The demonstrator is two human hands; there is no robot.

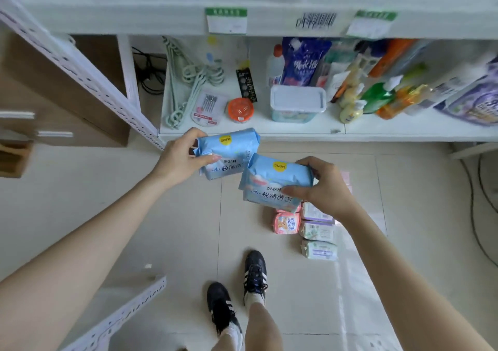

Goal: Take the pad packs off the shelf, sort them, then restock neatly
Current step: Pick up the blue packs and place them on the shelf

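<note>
My left hand [180, 155] grips a light blue pad pack [231, 148] with a yellow sticker, held just in front of the lower shelf's edge [296, 135]. A second light blue pad pack [272, 181] of the same kind is in my right hand [327, 186], lower and to the right, overlapping the first. On the floor below my right hand lie sorted packs: a pink pack [287, 222] and three pale green and purple packs [319, 232] in a column.
The lower shelf carries green hangers [188, 81], an orange-lidded jar [240, 109], a lidded plastic box [297, 103] and several detergent bottles [377, 92]. A white shelf post [80, 76] slants at left, another [121, 315] by my left arm. My feet [237, 288] stand on the tiled floor. Cables [477, 216] lie at right.
</note>
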